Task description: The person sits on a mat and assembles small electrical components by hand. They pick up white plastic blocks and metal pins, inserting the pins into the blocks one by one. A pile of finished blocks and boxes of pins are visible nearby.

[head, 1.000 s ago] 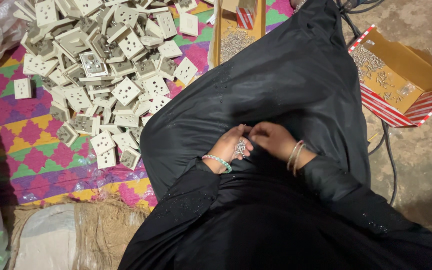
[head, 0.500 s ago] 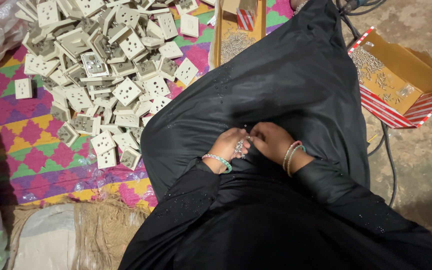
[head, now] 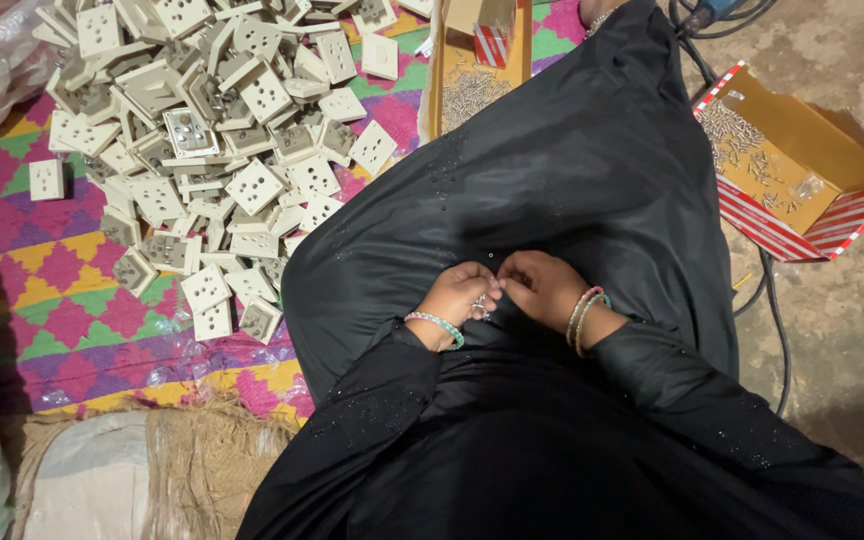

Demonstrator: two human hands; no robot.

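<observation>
Left hand [head: 460, 300] and right hand [head: 544, 288] together at frame centre, over a lap in black cloth [head: 572, 170], fingertips pinched on something too small to make out. Upper left, a heap of pale socket plates [head: 222, 150] on a patterned mat [head: 42, 290]. Upper right, an open cardboard box of screws [head: 802, 170].

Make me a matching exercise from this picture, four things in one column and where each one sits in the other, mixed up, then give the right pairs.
Things:
1. pile of socket plates
2. striped cardboard box
3. burlap sack
4. left hand

Places:
A. bottom left corner
B. on the black cloth of the lap, fingertips meeting the right hand
C. on the bare floor at right
D. on the checked mat, upper left

Pairs: 1-D, 2-C, 3-A, 4-B
</observation>
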